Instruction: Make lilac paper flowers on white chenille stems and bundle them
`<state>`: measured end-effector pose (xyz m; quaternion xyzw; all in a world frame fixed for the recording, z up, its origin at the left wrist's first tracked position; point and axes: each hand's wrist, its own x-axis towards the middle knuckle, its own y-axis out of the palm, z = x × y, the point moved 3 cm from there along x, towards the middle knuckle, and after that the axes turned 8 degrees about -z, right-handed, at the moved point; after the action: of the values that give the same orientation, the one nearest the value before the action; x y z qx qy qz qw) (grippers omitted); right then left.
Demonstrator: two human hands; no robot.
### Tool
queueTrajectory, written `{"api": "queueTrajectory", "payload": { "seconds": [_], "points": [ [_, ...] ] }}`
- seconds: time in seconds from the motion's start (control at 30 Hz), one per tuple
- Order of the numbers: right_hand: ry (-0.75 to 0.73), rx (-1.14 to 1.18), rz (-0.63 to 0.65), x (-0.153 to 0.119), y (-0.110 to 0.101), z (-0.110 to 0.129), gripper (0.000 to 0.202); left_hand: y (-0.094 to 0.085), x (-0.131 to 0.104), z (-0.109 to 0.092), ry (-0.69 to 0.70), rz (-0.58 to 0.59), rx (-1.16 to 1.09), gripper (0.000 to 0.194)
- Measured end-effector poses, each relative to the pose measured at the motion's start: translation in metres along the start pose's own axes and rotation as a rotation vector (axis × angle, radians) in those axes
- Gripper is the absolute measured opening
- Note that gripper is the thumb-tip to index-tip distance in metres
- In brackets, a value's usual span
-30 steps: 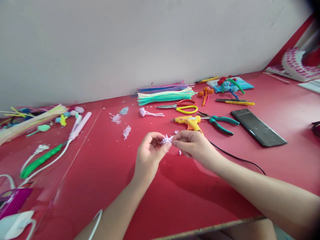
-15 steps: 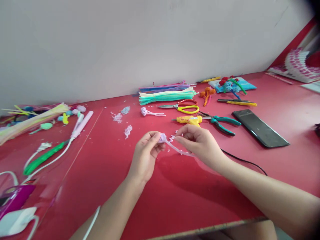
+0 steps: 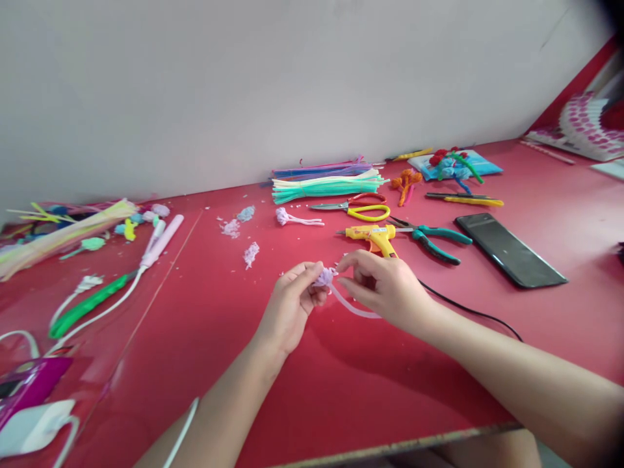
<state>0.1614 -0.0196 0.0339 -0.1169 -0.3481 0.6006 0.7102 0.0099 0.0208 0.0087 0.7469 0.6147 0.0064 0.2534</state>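
A small lilac fuzzy flower (image 3: 324, 277) is pinched between the thumb and fingers of my left hand (image 3: 298, 294). Its pale lilac stem (image 3: 355, 311) curves down and to the right, passing beneath my right hand (image 3: 377, 284). The thumb and index finger of that hand are apart, just right of the flower, with nothing visible between them; the other fingers are curled. Behind the hands on the red table (image 3: 302, 403) lie a yellow glue gun (image 3: 373, 233), yellow-and-red-handled scissors (image 3: 365, 207) and another lilac flower with stems (image 3: 297, 220).
Teal pliers (image 3: 441, 237) and a black phone (image 3: 511, 250) lie at right. Pipe cleaner bundles (image 3: 326, 185) rest by the wall. Lilac clippings (image 3: 251, 255) are scattered behind my left hand. At left are a corded pink tool (image 3: 163, 240) and more pipe cleaners (image 3: 63, 237).
The flower in my left hand has moved slightly right and down, and its stem hangs in a deeper curve. My right hand has shifted a little lower, with thumb and index finger apart.
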Motion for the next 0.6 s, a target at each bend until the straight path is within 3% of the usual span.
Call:
{"api": "queueTrajectory", "payload": {
  "seconds": [0.17, 0.37, 0.6],
  "points": [
    [0.128, 0.177, -0.032, 0.004, -0.004, -0.003, 0.012, -0.004, 0.004, -0.004, 0.035, -0.057, -0.033, 0.014],
    [0.262, 0.376, 0.031, 0.009, -0.004, -0.008, 0.013, -0.007, 0.009, 0.001, -0.003, -0.063, -0.093, 0.014],
    [0.272, 0.315, 0.011, 0.012, -0.005, -0.011, 0.032, -0.009, 0.011, 0.003, -0.014, -0.061, -0.125, 0.013]
  ]
}}
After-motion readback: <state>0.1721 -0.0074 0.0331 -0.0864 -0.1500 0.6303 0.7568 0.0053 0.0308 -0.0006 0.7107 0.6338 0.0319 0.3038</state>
